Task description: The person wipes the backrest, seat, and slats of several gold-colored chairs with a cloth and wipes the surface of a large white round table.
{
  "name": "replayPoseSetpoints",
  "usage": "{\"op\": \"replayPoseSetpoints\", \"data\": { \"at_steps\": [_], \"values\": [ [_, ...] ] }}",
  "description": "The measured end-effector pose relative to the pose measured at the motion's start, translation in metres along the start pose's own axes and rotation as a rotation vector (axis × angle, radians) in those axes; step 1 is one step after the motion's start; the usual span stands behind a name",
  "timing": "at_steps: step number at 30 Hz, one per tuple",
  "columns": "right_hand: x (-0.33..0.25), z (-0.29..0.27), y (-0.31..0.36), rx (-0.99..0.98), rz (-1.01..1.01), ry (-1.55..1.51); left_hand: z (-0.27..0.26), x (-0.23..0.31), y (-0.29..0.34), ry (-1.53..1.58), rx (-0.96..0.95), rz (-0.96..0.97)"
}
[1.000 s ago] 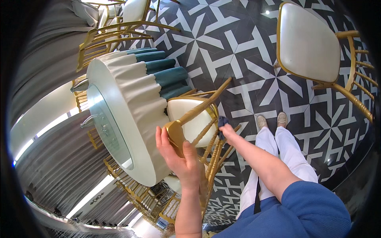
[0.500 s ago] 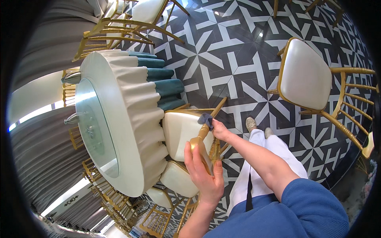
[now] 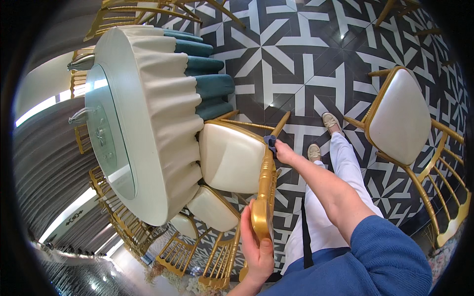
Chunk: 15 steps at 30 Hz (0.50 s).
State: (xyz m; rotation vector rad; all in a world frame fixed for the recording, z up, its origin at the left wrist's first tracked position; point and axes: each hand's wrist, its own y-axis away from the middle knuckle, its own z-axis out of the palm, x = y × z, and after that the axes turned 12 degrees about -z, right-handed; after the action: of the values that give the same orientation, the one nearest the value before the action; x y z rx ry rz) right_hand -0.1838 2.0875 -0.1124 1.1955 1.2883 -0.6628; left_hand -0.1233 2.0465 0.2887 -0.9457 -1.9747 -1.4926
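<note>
A gold chair with a cream padded seat point(image 3: 232, 160) stands against the round table's cloth, its back toward me. My left hand point(image 3: 257, 254) grips the end of the chair's gold top rail point(image 3: 260, 217), fingers on the far side and thumb on the near one. My right hand point(image 3: 285, 152) is closed on a dark grey-blue cloth point(image 3: 270, 142). It presses the cloth to the chair's back post, low down by the rear corner of the seat. Most of the right fingers are hidden behind the cloth and the post.
The round table point(image 3: 148, 182) has a white cover, a teal underskirt point(image 3: 215, 89) and a glass turntable point(image 3: 111, 133). More gold chairs, one with a cream seat point(image 3: 210, 207), line its near side. Another chair point(image 3: 402, 116) stands at right on the black-and-white patterned floor point(image 3: 296, 59).
My right hand has slid the cloth down the post to seat level. My left hand has shifted along the top rail toward me. My feet are farther apart, and the view has turned.
</note>
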Motion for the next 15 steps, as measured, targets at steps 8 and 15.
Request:
{"op": "replayPoseSetpoints", "data": {
  "at_steps": [8,15],
  "values": [
    [0.013,0.001,-0.051,-0.29,0.238,0.186,-0.001,0.016,-0.001,-0.255,0.12,-0.094],
    [0.008,-0.008,-0.101,-0.546,0.144,0.256,0.0,0.016,-0.004,-0.198,0.149,-0.109]
  ]
}}
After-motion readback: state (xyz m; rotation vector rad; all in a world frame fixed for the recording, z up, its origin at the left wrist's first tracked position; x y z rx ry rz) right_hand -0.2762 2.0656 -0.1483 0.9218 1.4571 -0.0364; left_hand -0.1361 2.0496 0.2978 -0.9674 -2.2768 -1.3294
